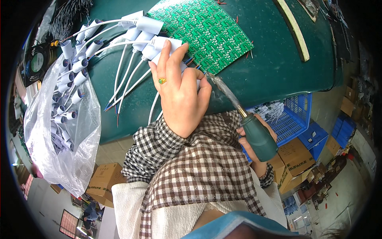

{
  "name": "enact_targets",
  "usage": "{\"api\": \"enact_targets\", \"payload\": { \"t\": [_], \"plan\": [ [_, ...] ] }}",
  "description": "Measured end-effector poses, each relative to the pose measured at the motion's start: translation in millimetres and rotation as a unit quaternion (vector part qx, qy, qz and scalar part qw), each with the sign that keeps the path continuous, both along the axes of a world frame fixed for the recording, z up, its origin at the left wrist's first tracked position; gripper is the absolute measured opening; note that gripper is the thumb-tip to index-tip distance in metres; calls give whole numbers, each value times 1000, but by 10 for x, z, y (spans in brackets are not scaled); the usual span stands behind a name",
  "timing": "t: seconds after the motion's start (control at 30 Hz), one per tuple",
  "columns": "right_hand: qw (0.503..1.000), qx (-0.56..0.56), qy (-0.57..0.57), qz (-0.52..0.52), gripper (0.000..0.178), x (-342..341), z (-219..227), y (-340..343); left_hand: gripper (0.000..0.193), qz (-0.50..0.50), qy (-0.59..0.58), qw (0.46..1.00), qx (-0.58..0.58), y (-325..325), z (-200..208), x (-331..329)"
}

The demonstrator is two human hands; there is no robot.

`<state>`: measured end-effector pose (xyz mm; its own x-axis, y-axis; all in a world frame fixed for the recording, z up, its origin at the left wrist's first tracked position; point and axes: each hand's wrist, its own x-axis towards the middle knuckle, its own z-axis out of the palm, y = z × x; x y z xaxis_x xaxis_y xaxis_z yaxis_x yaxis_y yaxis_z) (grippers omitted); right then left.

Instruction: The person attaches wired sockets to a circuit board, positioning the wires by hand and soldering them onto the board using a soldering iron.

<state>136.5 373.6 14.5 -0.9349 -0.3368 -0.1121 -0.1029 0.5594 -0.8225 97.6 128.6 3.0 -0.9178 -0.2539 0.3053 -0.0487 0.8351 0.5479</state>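
At the far left, a clear plastic bag [59,131] hangs over the edge of my green bench [278,67], filled with white cables whose ends carry rolled paper tags. Just right of it, a fan of the same white tagged cables [127,63] lies across the bench top, their stripped coloured wire ends pointing toward me. My left hand [179,95] rests palm-down on the near ends of these cables, fingers together and pressed flat, the thumb tucked against the wire ends by the near edge of the green circuit board panel [207,32]. The panel lies flat on the bench, just beyond my fingertips. My right hand [254,151] is below the bench edge, fingers wrapped tight around the green handle of the soldering iron [238,111]; its tip reaches up to the panel's near corner, right beside my left thumb. I judge the step in hand to be soldering a cable lead to a pad at the panel edge. The next move calls for a steady left hand pinning the lead, brief tip contact, and keeping the hot tip off my thumb.
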Motion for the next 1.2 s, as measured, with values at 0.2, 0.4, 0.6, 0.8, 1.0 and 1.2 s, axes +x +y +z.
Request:
{"api": "enact_targets", "payload": {
  "t": [0.2,0.4,0.6,0.8,1.0,1.2],
  "plan": [
    [999,-31,-30,-13,54,19,-41,101,14,0,2,1000,-3,2,3,-5],
    [997,-49,-44,-25,52,39,-59,111,14,-1,2,1000,-6,-1,-3,-3],
    [998,-35,-39,-21,54,59,-76,128,15,-3,4,1000,-8,0,9,-7],
    [996,-63,-50,-39,58,66,-110,131,15,0,1,1000,-7,3,-6,-2],
    [998,-41,-37,-25,59,54,-115,155,14,-3,-10,1000,-3,-4,23,-1],
    [996,-74,-18,-40,61,96,-213,192,15,-2,1,1000,-5,3,1,-12]
  ]
}}
